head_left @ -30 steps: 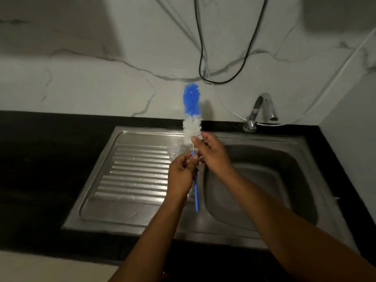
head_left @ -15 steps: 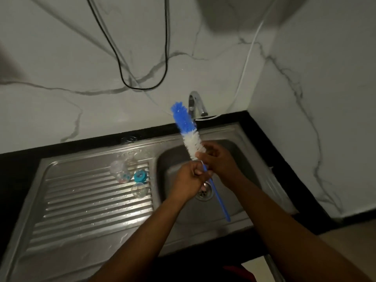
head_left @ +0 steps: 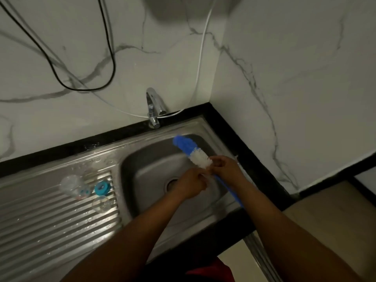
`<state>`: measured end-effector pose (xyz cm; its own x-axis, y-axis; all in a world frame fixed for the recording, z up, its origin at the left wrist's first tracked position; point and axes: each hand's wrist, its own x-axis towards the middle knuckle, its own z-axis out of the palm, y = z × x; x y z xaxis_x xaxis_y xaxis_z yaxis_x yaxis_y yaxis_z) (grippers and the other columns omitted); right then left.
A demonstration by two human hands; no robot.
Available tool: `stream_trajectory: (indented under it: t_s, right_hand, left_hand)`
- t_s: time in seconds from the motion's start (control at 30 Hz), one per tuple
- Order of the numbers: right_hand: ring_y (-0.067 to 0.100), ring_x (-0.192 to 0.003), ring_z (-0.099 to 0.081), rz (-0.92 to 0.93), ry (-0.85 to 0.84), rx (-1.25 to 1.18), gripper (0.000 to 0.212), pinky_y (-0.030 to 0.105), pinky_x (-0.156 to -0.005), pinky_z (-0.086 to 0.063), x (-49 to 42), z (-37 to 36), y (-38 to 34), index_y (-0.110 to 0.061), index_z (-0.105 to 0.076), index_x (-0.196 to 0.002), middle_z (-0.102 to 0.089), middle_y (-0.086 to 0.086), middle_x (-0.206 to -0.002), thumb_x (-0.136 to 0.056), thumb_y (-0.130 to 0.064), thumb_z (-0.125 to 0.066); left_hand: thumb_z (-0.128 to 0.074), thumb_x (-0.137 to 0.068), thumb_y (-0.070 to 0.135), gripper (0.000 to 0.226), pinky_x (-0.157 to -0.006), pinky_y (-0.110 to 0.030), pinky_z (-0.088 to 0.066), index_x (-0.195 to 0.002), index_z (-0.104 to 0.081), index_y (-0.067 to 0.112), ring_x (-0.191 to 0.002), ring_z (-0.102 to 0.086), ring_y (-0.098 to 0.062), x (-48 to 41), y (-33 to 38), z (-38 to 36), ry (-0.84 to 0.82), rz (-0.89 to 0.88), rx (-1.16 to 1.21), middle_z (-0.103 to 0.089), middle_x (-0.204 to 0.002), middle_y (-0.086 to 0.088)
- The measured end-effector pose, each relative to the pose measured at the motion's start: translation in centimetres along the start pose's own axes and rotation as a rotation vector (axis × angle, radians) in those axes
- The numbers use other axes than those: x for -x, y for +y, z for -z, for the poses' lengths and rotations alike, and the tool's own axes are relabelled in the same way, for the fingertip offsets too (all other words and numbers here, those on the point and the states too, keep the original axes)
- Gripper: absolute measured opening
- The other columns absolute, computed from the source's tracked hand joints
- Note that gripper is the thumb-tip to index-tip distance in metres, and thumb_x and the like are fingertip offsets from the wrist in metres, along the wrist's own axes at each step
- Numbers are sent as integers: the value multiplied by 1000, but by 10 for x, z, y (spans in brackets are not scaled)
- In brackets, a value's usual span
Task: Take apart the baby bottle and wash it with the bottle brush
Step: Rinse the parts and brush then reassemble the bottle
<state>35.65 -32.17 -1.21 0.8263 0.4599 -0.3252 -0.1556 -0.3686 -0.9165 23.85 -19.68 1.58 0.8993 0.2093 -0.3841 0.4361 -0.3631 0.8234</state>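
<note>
Over the sink (head_left: 142,169), the right hand (head_left: 225,169) pinches the bottle brush (head_left: 191,149) below its bristles. The left hand's (head_left: 190,185) grip cannot be told. Holding the brush low over the basin should contain drips.

Steel sink (head_left: 146,169) — tap (head_left: 153,106) — black cable (head_left: 89,90).
</note>
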Motion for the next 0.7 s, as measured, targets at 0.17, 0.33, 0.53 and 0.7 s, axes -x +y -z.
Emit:
stream_trajectory:
  t_s: [0.17,0.33,0.53,0.7]
  right_hand:
    - [4,-54,-65,-60,121,55,39,20,-53,-56,-19,36,13,6,-60,-118,-63,8,-75,-81,19,-68]
    - [11,-79,-61,44,324,327,32,17,-78,-48,-35,67,9,-20,-68,-107,-66,-3,-87,-80,-2,-70]
    - [14,-82,-63,162,338,545,32,12,-72,-38,-47,97,16,-16,-64,-117,-68,0,-94,-88,-5,-60]
    - [15,-83,-60,89,381,630,36,23,-74,-42,-54,112,25,-19,-62,-118,-64,-6,-93,-90,-2,-49]
  left_hand:
    - [-62,-94,5,51,-113,-34,-36,-143,-50,3,-133,-49,-28,-35,25,-2,-18,-70,-113,-54,-142,-14]
    - [-62,-92,-4,50,-92,-15,-34,-140,-49,-1,-118,-52,-20,-69,55,2,-73,-89,-80,-56,-126,-9]
    - [-61,-92,0,71,-113,-40,-40,-155,-31,11,-136,-46,-28,-105,60,-16,-169,-61,-128,-42,-153,-13]
    - [-57,-94,-1,79,-112,-39,-40,-160,-19,18,-135,-47,-27,-123,61,-34,-268,-87,-217,-35,-159,-10]
